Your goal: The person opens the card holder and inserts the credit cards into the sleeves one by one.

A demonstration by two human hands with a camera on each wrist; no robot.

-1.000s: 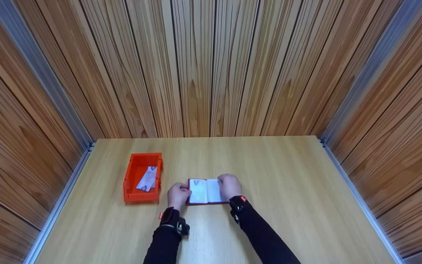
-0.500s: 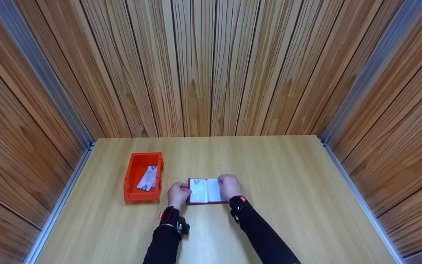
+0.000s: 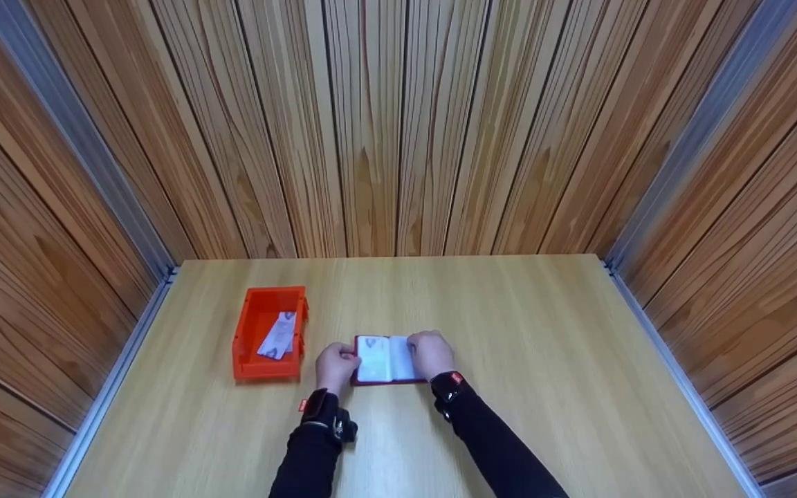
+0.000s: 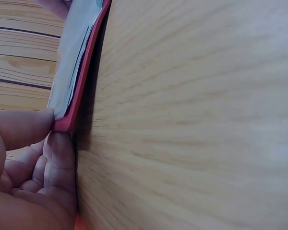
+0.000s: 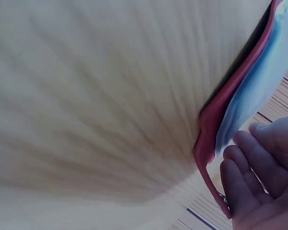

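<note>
Hands both on red card holder (image 3: 386,360), open on table (image 3: 544,360): left hand (image 3: 335,366) pinched its left edge, right hand (image 3: 432,353) w/ relaxed fingers lay on right page.

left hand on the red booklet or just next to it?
Touching. The left wrist view shows the left hand pinching the corner of the red booklet between thumb and finger, no gap. The head view agrees.

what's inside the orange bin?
The orange bin holds one pale card or packet with grey print, lying at a slant toward its right wall. What lies under it, and the floor behind the near wall, is hidden.
</note>
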